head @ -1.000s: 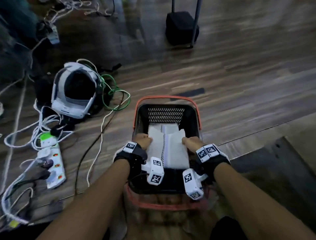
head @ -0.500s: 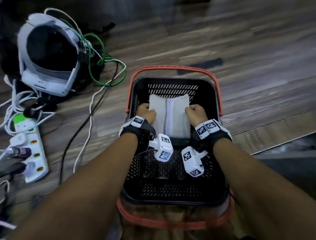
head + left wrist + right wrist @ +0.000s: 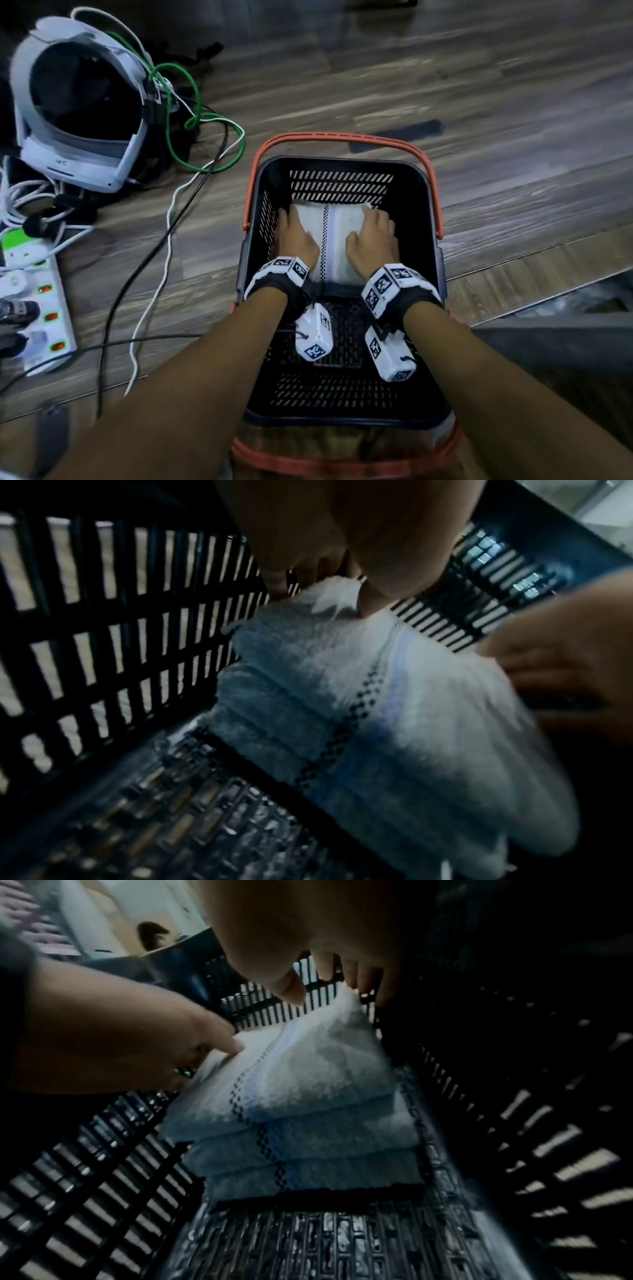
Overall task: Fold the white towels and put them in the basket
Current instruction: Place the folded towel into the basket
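Evidently the folded towel (image 3: 337,236) goes onto the stack at the far end of the basket (image 3: 432,219), against its wall; left hand (image 3: 295,236) and right hand (image 3: 373,240) pinch its side edges, probably keeping the fold square.

Both hands hide the folded towel's (image 3: 337,236) side edges.

Wood-plank floor (image 3: 496,113) carries everything here. The black basket (image 3: 432,192) with its orange handle sits on it at centre. Far left, a white headset (image 3: 78,102) lies among green and white cables (image 3: 191,113). Near left, a white power strip (image 3: 41,301) rests flat, a black cable (image 3: 137,274) trailing past it.
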